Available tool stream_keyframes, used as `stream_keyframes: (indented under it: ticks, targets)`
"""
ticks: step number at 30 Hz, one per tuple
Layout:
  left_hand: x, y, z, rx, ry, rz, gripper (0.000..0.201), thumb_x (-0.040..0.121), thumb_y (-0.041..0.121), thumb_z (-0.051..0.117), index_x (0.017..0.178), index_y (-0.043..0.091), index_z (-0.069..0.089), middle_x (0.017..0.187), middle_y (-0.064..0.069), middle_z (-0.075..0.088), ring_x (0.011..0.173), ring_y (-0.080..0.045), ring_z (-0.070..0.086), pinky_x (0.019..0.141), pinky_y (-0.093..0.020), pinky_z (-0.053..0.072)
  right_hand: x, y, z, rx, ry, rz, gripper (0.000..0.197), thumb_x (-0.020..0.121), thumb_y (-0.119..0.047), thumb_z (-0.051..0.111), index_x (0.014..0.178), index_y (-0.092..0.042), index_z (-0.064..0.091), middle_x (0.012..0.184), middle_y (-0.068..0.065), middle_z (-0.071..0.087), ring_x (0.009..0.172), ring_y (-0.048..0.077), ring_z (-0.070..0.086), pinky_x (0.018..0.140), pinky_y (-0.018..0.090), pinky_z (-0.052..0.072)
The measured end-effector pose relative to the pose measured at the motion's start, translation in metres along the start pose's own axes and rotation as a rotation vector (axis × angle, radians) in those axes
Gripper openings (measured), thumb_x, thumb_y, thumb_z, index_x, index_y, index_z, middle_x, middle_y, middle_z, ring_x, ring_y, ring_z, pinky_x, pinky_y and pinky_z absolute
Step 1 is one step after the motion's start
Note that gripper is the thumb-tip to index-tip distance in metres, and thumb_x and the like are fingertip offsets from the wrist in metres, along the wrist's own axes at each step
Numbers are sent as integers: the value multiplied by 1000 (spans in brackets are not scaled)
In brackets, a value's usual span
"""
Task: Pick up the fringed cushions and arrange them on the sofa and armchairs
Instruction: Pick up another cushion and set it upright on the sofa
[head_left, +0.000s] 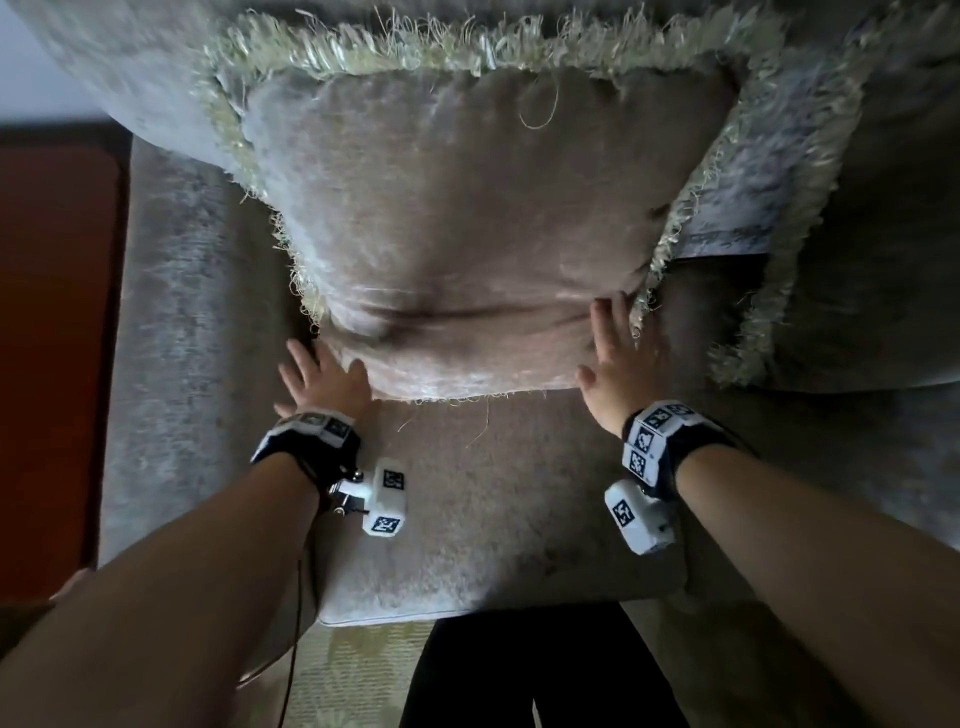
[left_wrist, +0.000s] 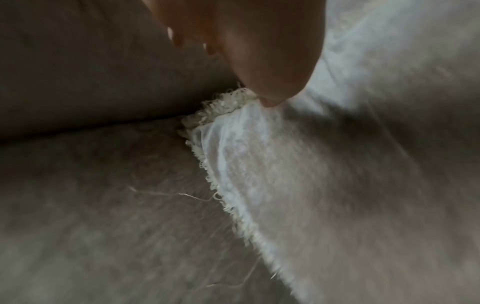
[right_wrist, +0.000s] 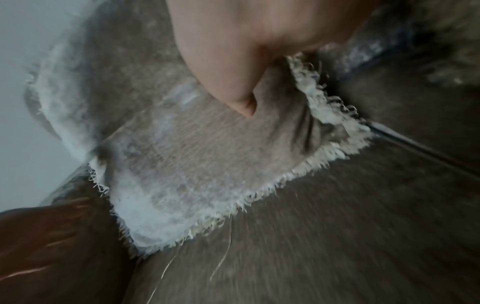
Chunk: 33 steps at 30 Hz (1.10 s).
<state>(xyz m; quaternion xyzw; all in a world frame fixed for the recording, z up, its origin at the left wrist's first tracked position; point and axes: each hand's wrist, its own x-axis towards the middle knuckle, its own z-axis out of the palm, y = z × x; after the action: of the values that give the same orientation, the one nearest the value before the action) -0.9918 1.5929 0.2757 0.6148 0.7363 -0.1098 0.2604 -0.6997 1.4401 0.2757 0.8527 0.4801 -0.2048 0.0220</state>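
Note:
A large beige cushion (head_left: 467, 223) with a pale fringe stands on the sofa seat (head_left: 493, 493), leaning against the backrest. My left hand (head_left: 327, 366) rests at its lower left corner, fingers spread and straight, thumb on the cushion's face. My right hand (head_left: 610, 345) lies flat against the lower right corner with straight fingers. In the left wrist view the thumb (left_wrist: 272, 61) touches the fringed corner of the cushion (left_wrist: 324, 164). In the right wrist view the thumb (right_wrist: 233, 61) presses the cushion's face (right_wrist: 187, 160). A second, bluish-grey fringed cushion (head_left: 753, 182) stands behind it on the right.
The sofa's padded arm (head_left: 182, 312) runs along the left, with a red-brown wooden surface (head_left: 52, 338) beyond it. A pale patterned rug (head_left: 353, 675) and dark trouser legs (head_left: 519, 675) show below the seat's front edge.

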Motion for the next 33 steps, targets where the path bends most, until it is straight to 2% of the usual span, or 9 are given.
stream_keyframes:
  ticks: [3,8,12,16,19,22,25,29,33]
  targets:
    - [-18,-9,4,-136,107,82,72,96,31,45,157,23,8,165,-5,0,150,-32,14,117,-53,21,-28,-2,13,97,88,144,90,89,-32,59,157,-21,1,164,16,5,148,39,16,119,54,20]
    - [-40,14,45,-53,89,330,85,94,32,53,157,27,-4,165,-1,-11,152,-29,8,117,-53,23,-43,-39,45,54,53,-285,88,87,-23,62,157,-25,10,165,13,-8,151,35,10,120,52,22]
    - [-12,7,59,5,-265,201,94,92,34,58,156,12,-8,164,-3,-17,148,-35,21,115,-46,29,-25,-14,56,170,-373,198,87,94,-26,55,156,-20,-6,165,12,-3,151,32,11,120,47,22]
    - [-4,7,50,-187,-157,150,79,84,25,53,154,14,17,165,-2,9,131,-40,45,105,-45,41,-38,3,61,318,-317,288,89,93,-19,56,157,-22,-6,165,1,-12,153,25,6,119,43,26]
    - [-19,24,54,-382,74,76,73,84,15,51,150,9,23,158,-14,22,140,-35,34,108,-43,35,-33,-18,60,431,-170,179,98,86,-7,59,155,-29,-6,166,-2,-7,118,28,57,79,37,56]
    - [-24,32,64,-344,29,95,90,86,11,58,156,4,1,164,-12,-4,152,-27,5,117,-38,22,-19,-29,64,495,-201,176,95,84,-4,60,153,-30,-2,159,7,22,79,22,61,46,22,38]
    - [-13,24,73,-197,-75,141,99,85,16,62,154,0,-7,163,-13,-17,152,-26,-12,120,-37,12,-10,-28,66,454,-313,196,101,89,-6,59,154,-28,-16,165,7,7,91,24,63,48,17,33]
    - [-2,16,78,-169,-98,172,102,82,15,64,154,-1,-8,163,-15,-15,152,-28,-11,122,-37,3,-3,-26,66,421,-394,216,99,92,-8,56,153,-27,-19,163,14,14,67,13,53,46,17,34]
    - [-2,9,72,-100,-130,205,103,81,17,64,153,-1,-8,163,-16,-15,152,-27,-6,124,-37,5,-18,-24,80,468,-529,271,94,89,-21,60,155,-35,-6,151,10,42,109,29,62,80,35,54]
